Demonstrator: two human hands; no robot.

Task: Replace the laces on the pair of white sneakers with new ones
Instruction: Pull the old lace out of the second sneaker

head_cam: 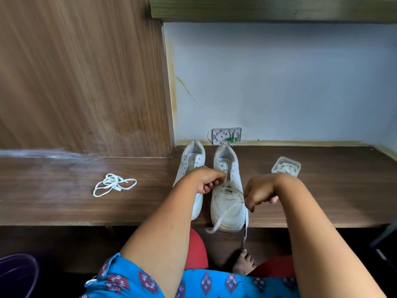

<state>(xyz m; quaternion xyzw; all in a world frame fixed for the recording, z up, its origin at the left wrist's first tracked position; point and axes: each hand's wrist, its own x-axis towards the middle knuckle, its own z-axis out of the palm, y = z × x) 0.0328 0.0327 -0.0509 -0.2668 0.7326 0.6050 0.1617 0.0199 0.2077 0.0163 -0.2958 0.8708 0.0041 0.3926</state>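
A dark wood-grain desk [64,203] runs across the view, its front edge near the person's lap, with a lighter wood panel [81,78] rising at the back left and a pale blue wall [279,82] behind the right part. A greenish wooden shelf [268,7] crosses the top above the wall. Low on the wall, just behind the shoes, sits a small white box [227,136] with wires showing. Two white sneakers stand side by side on the desk, toes toward the person: the left shoe [190,162] has bare eyelets, and the right shoe [227,205] carries a lace [223,216] through its lower eyelets, with loose ends hanging over the desk edge. The left hand [206,179] is curled and pinches the lace above the right shoe's tongue; the right hand [260,190] is also curled, pinching the lace at the shoe's right side. A loose lace [113,184] lies coiled on the desk well to the left. A clear plastic tub [285,166] holding white laces stands to the right, near the right wrist. Below the desk show a blue patterned dress [193,284], red trousers [196,250], a bare foot [245,263] and a purple bucket [17,274] at lower left.
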